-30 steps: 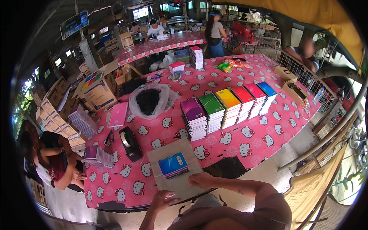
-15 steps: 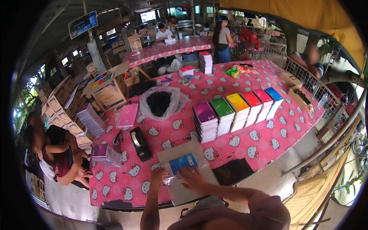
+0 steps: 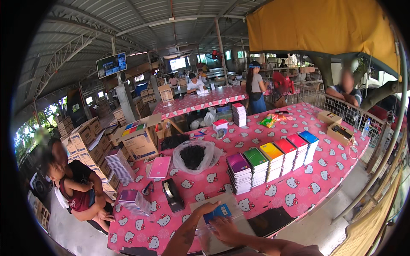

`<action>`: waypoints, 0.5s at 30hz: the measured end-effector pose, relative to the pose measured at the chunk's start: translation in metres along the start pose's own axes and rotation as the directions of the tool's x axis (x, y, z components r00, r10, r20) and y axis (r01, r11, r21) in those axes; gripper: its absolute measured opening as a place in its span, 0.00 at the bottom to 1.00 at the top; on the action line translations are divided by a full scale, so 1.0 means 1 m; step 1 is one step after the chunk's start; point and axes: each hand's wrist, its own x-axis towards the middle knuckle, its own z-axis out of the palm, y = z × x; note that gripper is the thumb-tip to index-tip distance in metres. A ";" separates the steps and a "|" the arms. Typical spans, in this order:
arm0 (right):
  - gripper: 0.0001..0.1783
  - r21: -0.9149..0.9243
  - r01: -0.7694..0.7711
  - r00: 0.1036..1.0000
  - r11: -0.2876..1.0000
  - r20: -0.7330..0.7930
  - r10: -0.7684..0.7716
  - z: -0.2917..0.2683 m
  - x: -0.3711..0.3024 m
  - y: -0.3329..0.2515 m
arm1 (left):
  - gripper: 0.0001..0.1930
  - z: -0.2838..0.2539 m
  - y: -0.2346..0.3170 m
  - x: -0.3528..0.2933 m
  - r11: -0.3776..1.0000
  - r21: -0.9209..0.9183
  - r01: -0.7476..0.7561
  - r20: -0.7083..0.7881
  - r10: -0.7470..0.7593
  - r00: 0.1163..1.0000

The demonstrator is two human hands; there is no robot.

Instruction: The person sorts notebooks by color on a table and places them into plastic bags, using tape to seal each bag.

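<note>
A small blue spiral notebook (image 3: 221, 210) lies on a grey board (image 3: 247, 231) at the near edge of the table, with what looks like clear plastic around its lower part. My right hand (image 3: 225, 231) rests on the notebook's lower part, palm down and fingers spread. Across its upper left side reaches my left hand (image 3: 206, 208), fingers stretched out; their undersides are hidden. Left of the board stands a black tape dispenser (image 3: 173, 195). Beyond the board, stacks of notebooks with purple, green (image 3: 255, 158), yellow, red, pink and blue covers stand in a row.
A pink patterned cloth covers the table (image 3: 273, 207). Farther back sits a plastic bag of black material (image 3: 192, 156). Notebook stacks (image 3: 134, 202), a pink notebook (image 3: 159, 167) and an open carton (image 3: 139, 141) stand left. A person holding a child (image 3: 85, 192) is beside the table's left edge.
The view has tilted upward, so the table sits lower in it. My left hand has moved from the notebook's lower left to its upper left side. My right hand stays on the notebook.
</note>
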 end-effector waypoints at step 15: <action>0.28 -0.052 -0.023 0.999 0.998 -0.024 0.022 0.013 0.008 0.000 | 0.15 -0.014 -0.037 -0.002 0.994 -0.047 -0.096 -0.177 0.087 0.980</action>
